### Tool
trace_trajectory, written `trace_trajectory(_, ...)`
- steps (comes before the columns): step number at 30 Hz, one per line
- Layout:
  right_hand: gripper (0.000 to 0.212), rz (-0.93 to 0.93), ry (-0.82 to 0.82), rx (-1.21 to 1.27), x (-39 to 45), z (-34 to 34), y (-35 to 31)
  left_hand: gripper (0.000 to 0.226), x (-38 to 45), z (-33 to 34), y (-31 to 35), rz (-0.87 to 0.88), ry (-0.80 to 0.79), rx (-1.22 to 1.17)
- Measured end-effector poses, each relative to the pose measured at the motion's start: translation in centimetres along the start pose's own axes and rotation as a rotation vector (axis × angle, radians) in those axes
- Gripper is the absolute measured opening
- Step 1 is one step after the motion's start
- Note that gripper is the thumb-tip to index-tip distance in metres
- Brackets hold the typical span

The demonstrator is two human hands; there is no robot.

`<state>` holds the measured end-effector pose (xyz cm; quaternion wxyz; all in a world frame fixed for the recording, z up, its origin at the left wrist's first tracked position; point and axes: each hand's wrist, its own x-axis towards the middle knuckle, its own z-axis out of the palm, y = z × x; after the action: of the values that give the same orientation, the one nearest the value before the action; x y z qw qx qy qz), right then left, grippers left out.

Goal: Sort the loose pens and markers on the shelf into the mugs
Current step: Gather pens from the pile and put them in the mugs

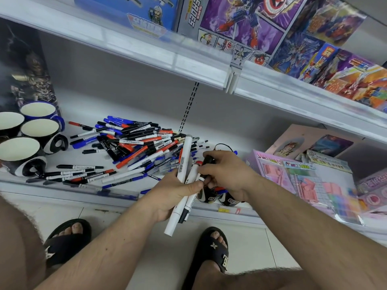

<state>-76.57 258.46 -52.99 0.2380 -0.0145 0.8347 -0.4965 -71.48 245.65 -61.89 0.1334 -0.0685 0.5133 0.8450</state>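
A big heap of loose pens and markers (134,147) in black, blue, red and white lies on the white shelf (62,185). Several empty mugs (39,127) stand at the shelf's left end, black and blue outside, cream inside. My left hand (176,193) grips a bundle of long white markers (184,162) that stick out above and below the fist. My right hand (226,170) pinches a black marker (209,160) right beside that bundle, above two dark mugs (211,197) at the shelf's front edge, which it partly hides.
An upper shelf edge (146,49) hangs over the work area, with toy boxes (251,28) on it. Pink stationery packs (303,178) fill the shelf to the right. A dark box (23,65) stands behind the left mugs. My sandalled feet (213,245) are on the tiled floor below.
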Motion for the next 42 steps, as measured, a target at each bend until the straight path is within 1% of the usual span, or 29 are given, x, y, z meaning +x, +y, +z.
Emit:
trace_trajectory(1,0.04,0.005,0.0,0.05,0.2,-0.4,0.2,0.053,0.1,0.1,0.0,-0.025,0.012,-0.019)
trace_trajectory(2,0.036,0.007,0.016,0.094,0.5,-0.8,0.4,0.049,0.2,0.2,0.1,-0.051,0.021,-0.047)
trace_trajectory(3,0.032,0.005,0.049,0.129,0.9,-1.4,0.5,0.039,0.3,0.3,0.2,-0.074,0.037,-0.082)
trace_trajectory(5,0.029,-0.019,0.181,0.191,2.0,-3.4,1.0,0.017,0.6,0.3,0.3,-0.093,0.114,-0.125)
trace_trajectory(6,0.027,-0.049,0.272,0.216,2.6,-4.8,1.2,0.013,0.9,0.1,0.3,-0.087,0.163,-0.126)
trace_trajectory(9,0.019,-0.125,0.554,0.251,4.7,-9.1,2.3,0.015,1.8,-0.6,0.3,-0.051,0.268,-0.147)
trace_trajectory(11,0.019,-0.097,0.672,0.179,6.2,-11.0,3.8,0.017,2.5,-0.7,0.2,-0.045,0.289,-0.155)
trace_trajectory(12,0.021,-0.08,0.698,0.098,7.1,-11.6,4.6,0.017,2.9,-0.7,0.2,-0.038,0.295,-0.149)
trace_trajectory(15,0.02,-0.108,0.673,-0.232,9.6,-12.0,6.5,0.025,4.2,-0.8,-0.1,-0.008,0.319,-0.105)
trace_trajectory(19,0.022,-0.155,0.628,-0.52,12.9,-10.6,8.1,0.034,5.7,-1.5,-0.5,-0.031,0.36,-0.097)
trace_trajectory(21,0.02,-0.149,0.604,-0.57,14.7,-10.0,9.1,0.039,6.4,-1.8,-0.7,-0.054,0.377,-0.095)
trace_trajectory(23,0.02,-0.127,0.564,-0.598,16.2,-9.7,10.3,0.051,7.0,-2.0,-0.8,-0.063,0.382,-0.093)
trace_trajectory(25,0.02,-0.093,0.495,-0.628,17.5,-9.7,11.5,0.062,7.5,-2.2,-0.8,-0.064,0.379,-0.077)
trace_trajectory(26,0.022,-0.075,0.449,-0.669,17.9,-9.7,11.9,0.063,7.7,-2.3,-0.8,-0.061,0.38,-0.069)
trace_trajectory(29,0.032,-0.09,0.269,-0.971,18.8,-9.8,12.6,0.056,8.1,-2.8,-1.2,-0.077,0.377,-0.048)
trace_trajectory(31,0.036,-0.104,0.113,-1.16,19.4,-9.7,13.1,0.041,8.0,-2.9,-1.6,-0.099,0.358,-0.041)
trace_trajectory(32,0.041,-0.086,0.052,-1.223,19.5,-9.5,13.3,0.036,8.0,-2.8,-1.7,-0.102,0.351,-0.032)
trace_trajectory(34,0.05,-0.069,0.002,-1.286,19.9,-9.1,14.1,0.038,7.7,-2.7,-1.9,-0.092,0.338,-0.017)
trace_trajectory(35,0.052,-0.071,0.007,-1.295,20.0,-9.0,14.4,0.043,7.6,-2.7,-1.9,-0.084,0.328,-0.015)
trace_trajectory(36,0.048,-0.074,0.019,-1.284,20.1,-9.0,14.6,0.048,7.4,-2.6,-1.9,-0.081,0.316,-0.012)
trace_trajectory(38,0.036,-0.099,0.094,-1.168,19.4,-8.7,14.2,0.056,7.1,-2.6,-2.1,-0.088,0.293,-0.004)
trace_trajectory(40,0.03,-0.13,0.23,-0.924,17.8,-7.7,13.0,0.057,6.8,-2.6,-2.3,-0.099,0.278,0.005)
trace_trajectory(41,0.026,-0.133,0.281,-0.753,16.7,-6.7,12.2,0.055,6.8,-2.6,-2.5,-0.105,0.275,0.009)
trace_trajectory(42,0.022,-0.12,0.293,-0.549,15.6,-5.4,11.5,0.05,6.7,-2.5,-2.6,-0.114,0.276,0.01)
